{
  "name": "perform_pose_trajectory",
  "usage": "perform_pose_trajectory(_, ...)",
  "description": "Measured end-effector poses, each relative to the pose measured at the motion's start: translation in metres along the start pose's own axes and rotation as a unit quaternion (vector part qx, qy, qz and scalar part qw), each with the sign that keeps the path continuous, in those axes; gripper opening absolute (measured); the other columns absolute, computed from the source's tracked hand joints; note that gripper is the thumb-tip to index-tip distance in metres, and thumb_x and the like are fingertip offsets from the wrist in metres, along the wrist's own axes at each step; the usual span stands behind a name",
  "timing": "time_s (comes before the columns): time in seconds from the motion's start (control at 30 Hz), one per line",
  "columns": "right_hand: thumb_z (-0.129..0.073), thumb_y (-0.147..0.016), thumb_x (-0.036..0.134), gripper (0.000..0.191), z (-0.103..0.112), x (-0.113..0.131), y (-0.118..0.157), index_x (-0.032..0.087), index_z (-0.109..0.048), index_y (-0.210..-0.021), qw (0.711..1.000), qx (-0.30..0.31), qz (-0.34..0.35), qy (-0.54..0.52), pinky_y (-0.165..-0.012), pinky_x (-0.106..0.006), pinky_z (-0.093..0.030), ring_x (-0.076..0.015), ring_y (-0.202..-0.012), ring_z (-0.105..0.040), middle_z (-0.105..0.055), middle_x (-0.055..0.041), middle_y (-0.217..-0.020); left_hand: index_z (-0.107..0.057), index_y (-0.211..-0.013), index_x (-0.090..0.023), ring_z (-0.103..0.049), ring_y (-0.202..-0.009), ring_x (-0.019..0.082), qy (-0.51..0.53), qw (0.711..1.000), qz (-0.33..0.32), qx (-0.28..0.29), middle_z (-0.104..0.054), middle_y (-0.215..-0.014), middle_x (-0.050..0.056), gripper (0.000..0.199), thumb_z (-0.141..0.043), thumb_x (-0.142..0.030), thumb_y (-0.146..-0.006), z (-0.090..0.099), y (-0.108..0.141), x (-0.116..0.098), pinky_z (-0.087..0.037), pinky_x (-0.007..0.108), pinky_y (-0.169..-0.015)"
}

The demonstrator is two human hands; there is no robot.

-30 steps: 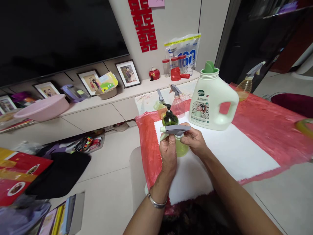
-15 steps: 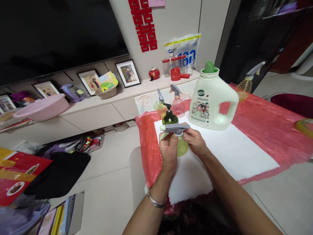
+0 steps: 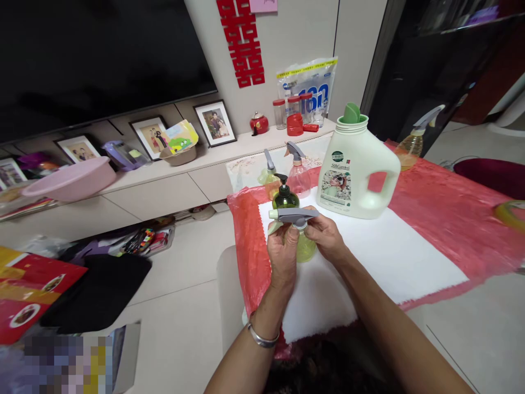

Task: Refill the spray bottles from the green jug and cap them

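A yellow-green spray bottle (image 3: 305, 249) with a grey trigger head (image 3: 293, 215) stands upright between my hands over the white cloth (image 3: 377, 251). My left hand (image 3: 284, 251) is closed round the trigger and neck from the left, thumb on the collar. From the right, my right hand (image 3: 327, 235) grips the neck and the rear of the head. Just behind the head is a dark green pump bottle (image 3: 284, 198). A large pale green jug (image 3: 356, 169) with a green cap stands on the cloth to the right.
Pink (image 3: 300, 178) and yellow (image 3: 270, 183) spray bottles stand behind the pump bottle. An amber spray bottle (image 3: 410, 148) is at the right on the red table cover (image 3: 443, 208). A cabinet (image 3: 156, 189) with picture frames, a pink basin (image 3: 71, 178) and jars runs along the wall.
My right fingers have shifted slightly at the bottle's neck. The bottle and my left hand look nearly unmoved.
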State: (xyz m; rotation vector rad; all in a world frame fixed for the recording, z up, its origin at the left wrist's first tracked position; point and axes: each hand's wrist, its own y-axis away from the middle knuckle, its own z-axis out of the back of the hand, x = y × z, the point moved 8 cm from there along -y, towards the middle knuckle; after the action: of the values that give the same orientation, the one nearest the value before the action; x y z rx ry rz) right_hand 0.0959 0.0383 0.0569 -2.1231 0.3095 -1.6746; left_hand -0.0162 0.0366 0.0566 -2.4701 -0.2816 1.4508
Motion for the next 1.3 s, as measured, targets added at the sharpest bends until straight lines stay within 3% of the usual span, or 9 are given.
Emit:
perform_pose_trajectory(0.17, -0.067, -0.092, 0.053, 0.046, 0.001, -0.001, 0.002, 0.008, -0.061, -0.099, 1.0, 0.008, -0.006, 0.007, -0.103, -0.022, -0.046, -0.0134, -0.114, -0.048, -0.047, -0.0103, -0.117, -0.069, -0.11, -0.022, -0.07, -0.106, 0.023, -0.015, 1.0, 0.005, -0.006, -0.074, -0.112, 0.007, 0.038, -0.075, -0.05, -0.085, -0.001, 0.001, -0.001, -0.052, 0.037, -0.099)
perform_pose_trajectory(0.47, -0.079, -0.08, 0.05, 0.054, -0.001, 0.005, 0.0, 0.01, -0.057, -0.108, 1.0, -0.014, -0.008, -0.009, -0.093, -0.019, -0.049, -0.0111, -0.104, -0.051, -0.046, -0.0088, -0.109, -0.067, -0.104, -0.022, -0.068, -0.102, 0.02, -0.021, 0.999, 0.006, -0.026, -0.073, -0.106, 0.005, 0.032, -0.071, -0.05, -0.088, 0.005, 0.002, 0.003, -0.052, 0.034, -0.096)
perform_pose_trajectory(0.7, -0.071, -0.088, 0.052, 0.046, -0.002, 0.002, 0.002, 0.008, -0.061, -0.099, 1.0, 0.003, -0.003, -0.004, -0.101, -0.023, -0.047, -0.0141, -0.112, -0.05, -0.047, -0.0098, -0.112, -0.068, -0.107, -0.023, -0.068, -0.105, 0.02, -0.007, 1.0, 0.004, -0.017, -0.073, -0.111, 0.006, 0.031, -0.071, -0.047, -0.089, 0.005, 0.002, 0.005, -0.051, 0.035, -0.098)
perform_pose_trajectory(1.07, -0.078, -0.08, 0.059, 0.056, 0.001, 0.004, 0.0, 0.008, -0.063, -0.098, 0.999, -0.017, -0.023, 0.019, -0.091, -0.019, -0.049, -0.0123, -0.103, -0.05, -0.047, -0.0096, -0.11, -0.068, -0.102, -0.021, -0.07, -0.1, 0.021, -0.028, 0.999, 0.001, -0.031, -0.074, -0.104, 0.006, 0.037, -0.073, -0.054, -0.085, 0.009, 0.002, 0.008, -0.052, 0.037, -0.095)
perform_pose_trajectory(1.3, -0.075, -0.084, 0.058, 0.06, 0.004, -0.005, 0.005, 0.01, -0.062, -0.118, 0.997, -0.001, -0.034, 0.068, -0.099, -0.022, -0.048, -0.015, -0.113, -0.053, -0.052, -0.0101, -0.119, -0.068, -0.106, -0.02, -0.07, -0.104, 0.024, -0.044, 0.996, 0.056, -0.061, -0.073, -0.11, 0.008, 0.052, -0.076, -0.062, -0.077, 0.024, 0.005, 0.027, -0.054, 0.038, -0.093)
